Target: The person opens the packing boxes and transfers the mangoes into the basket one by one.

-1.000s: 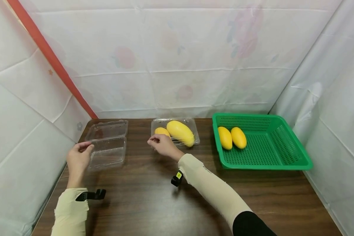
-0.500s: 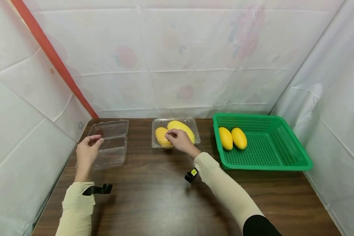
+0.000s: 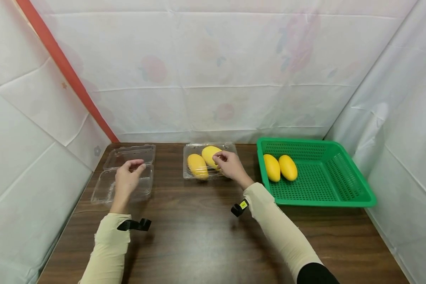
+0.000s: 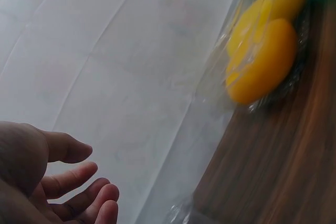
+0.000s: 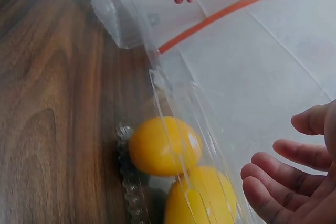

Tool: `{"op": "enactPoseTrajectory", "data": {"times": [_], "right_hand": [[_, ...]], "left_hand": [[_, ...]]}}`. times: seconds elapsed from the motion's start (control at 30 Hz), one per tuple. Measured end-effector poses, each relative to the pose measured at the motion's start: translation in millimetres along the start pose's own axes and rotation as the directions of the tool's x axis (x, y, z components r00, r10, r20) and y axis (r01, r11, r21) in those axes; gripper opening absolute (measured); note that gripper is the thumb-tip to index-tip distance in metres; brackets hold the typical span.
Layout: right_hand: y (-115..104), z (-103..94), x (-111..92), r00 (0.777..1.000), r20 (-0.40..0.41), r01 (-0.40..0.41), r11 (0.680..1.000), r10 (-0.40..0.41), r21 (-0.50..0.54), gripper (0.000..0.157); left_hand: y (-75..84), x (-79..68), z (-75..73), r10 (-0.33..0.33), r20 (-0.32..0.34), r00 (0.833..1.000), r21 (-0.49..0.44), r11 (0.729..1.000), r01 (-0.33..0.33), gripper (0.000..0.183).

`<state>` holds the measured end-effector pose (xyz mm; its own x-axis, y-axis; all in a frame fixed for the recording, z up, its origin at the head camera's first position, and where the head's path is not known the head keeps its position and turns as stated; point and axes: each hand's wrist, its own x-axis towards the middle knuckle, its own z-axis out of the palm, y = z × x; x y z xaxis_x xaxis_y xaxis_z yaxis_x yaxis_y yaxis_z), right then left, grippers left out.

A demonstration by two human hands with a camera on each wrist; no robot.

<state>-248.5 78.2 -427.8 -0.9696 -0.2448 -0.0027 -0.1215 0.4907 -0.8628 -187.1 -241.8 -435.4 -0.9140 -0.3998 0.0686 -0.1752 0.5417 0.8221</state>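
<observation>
Two yellow mangoes (image 3: 197, 165) lie in a clear plastic clamshell box (image 3: 230, 148) at the back middle of the table. In the right wrist view its clear lid (image 5: 157, 95) slants above the mangoes. My right hand (image 3: 232, 165) is at the box's right front, thumb and fingers apart and loosely bent, holding nothing. A second clear clamshell box (image 3: 146, 181) lies unfolded at the left, with no fruit in it. My left hand (image 3: 126, 182) hovers over this box, covering part of it; its fingers (image 4: 79, 182) are loosely bent, with nothing between them.
A green plastic basket (image 3: 323, 173) stands at the right with two mangoes (image 3: 288, 167) at its left end. White sheeting (image 3: 163, 110) closes off the back and both sides of the brown wooden table (image 3: 184, 228).
My right hand has moved right across the front of the middle box, uncovering the left mango. My left hand has shifted right, from the unfolded box's left edge to over it.
</observation>
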Motion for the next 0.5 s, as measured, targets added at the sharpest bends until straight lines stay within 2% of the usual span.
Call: {"op": "enactPoseTrajectory", "data": {"times": [0.2, 0.5], "right_hand": [[4.4, -8.0, -1.9, 0.998, -0.062, -0.03, 0.999, 0.029, -0.025, 0.025], [18.0, -11.5, -0.1, 0.979, -0.199, -0.05, 0.994, 0.03, -0.096, 0.025]], "left_hand": [[2.0, -3.4, 14.8, 0.035, 0.042, 0.999, -0.008, 0.999, -0.034, 0.028], [6.8, -9.7, 37.3, 0.032, 0.116, 0.993, -0.05, 0.998, -0.026, 0.029]]}}
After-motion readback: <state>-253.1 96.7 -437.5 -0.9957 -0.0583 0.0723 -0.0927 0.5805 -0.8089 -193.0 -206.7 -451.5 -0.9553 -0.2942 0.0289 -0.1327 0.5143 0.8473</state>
